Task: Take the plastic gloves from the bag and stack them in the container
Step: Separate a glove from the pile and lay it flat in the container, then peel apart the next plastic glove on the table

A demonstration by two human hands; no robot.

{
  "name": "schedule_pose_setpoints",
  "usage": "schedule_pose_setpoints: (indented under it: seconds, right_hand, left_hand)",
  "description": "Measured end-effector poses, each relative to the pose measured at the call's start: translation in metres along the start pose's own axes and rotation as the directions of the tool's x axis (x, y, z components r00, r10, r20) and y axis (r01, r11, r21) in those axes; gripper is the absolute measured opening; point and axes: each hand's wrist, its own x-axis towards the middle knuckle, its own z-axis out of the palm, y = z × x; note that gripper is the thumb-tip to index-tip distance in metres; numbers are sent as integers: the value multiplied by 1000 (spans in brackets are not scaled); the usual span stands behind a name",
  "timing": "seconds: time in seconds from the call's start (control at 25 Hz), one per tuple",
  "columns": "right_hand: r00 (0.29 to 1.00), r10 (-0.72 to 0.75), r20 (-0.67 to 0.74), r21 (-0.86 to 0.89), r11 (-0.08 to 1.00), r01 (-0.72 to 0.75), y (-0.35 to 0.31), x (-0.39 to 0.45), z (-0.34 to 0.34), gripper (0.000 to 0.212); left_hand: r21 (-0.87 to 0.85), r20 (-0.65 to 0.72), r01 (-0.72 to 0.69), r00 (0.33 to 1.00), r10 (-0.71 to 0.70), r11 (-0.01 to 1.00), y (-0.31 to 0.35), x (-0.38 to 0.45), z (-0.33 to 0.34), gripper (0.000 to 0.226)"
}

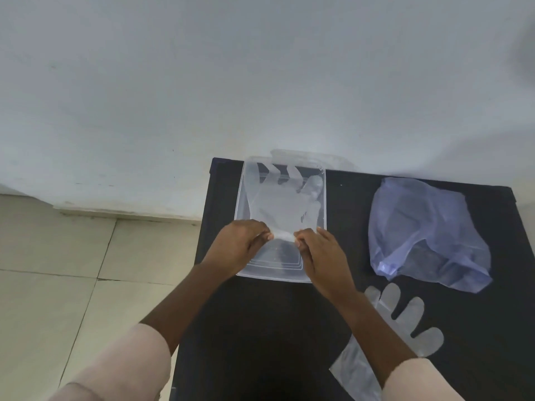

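Note:
A clear rectangular plastic container (322, 244) lies on the black table (260, 328). A thin see-through plastic glove (282, 202) is spread over the container with its fingers pointing to the wall. My left hand (237, 248) and my right hand (322, 257) pinch the glove's cuff between them, over the middle of the container. A second clear glove (405, 316) lies flat on the table at the lower right, partly under my right forearm. The bluish crumpled plastic bag (425, 233) rests to the right of the container.
The table stands against a white wall, and its left edge drops to a beige tiled floor (58, 270). Another clear plastic piece, perhaps a lid (318, 159), leans behind the container at the wall.

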Motion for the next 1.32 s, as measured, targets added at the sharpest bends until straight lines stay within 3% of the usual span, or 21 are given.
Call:
schedule_pose_setpoints:
  seconds: [0.16, 0.28, 0.48, 0.64, 0.72, 0.8, 0.88, 0.96, 1.04, 1.16, 1.32]
  right_hand:
    - [981, -49, 188, -199, 976, 87, 4, 4, -5, 17]
    - [923, -45, 383, -289, 943, 166, 1, 4, -10, 33]
    - [802, 27, 597, -406, 872, 273, -4, 8, -17, 53]
    - [761, 27, 649, -393, 868, 304, -4, 12, -21, 49]
    - [815, -59, 576, -287, 919, 269, -5, 11, -27, 37]
    - [934, -104, 342, -46, 991, 127, -6, 4, -38, 31]
    - [995, 7, 99, 215, 976, -29, -4, -8, -55, 27]
    - [985, 173, 25, 420, 892, -167, 3, -25, -75, 20]
    - [947, 315, 67, 585, 756, -293, 19, -53, -91, 16]
    - [889, 435, 140, 651, 636, -414, 49, -108, -106, 13]
    - [857, 476, 198, 455, 730, -510, 77, -191, -97, 9]
  left_hand:
    - [295, 226, -112, 973, 45, 949, 2, -2, 2, 34]
    - [450, 391, -193, 920, 2, 872, 4, 0, 1, 46]
    - [513, 544, -269, 836, -66, 815, 2, 0, 0, 63]
    - [524, 576, -275, 811, -98, 806, 5, 2, -3, 63]
    - [441, 535, -211, 843, -66, 873, 11, 0, -7, 52]
    - [185, 367, -47, 930, -24, 982, 22, -1, -10, 35]
    - [-124, 135, 81, 989, -64, 989, 43, -1, -8, 23]
    - [-341, 2, 111, 993, -117, 934, 74, -5, 0, 16]
    - [-476, -6, 109, 992, -127, 873, 110, -11, 21, 14]
    - [-551, 98, 150, 989, -115, 821, 152, -27, 75, 16]
    - [-532, 245, 321, 944, -220, 784, 179, -64, 142, 17]
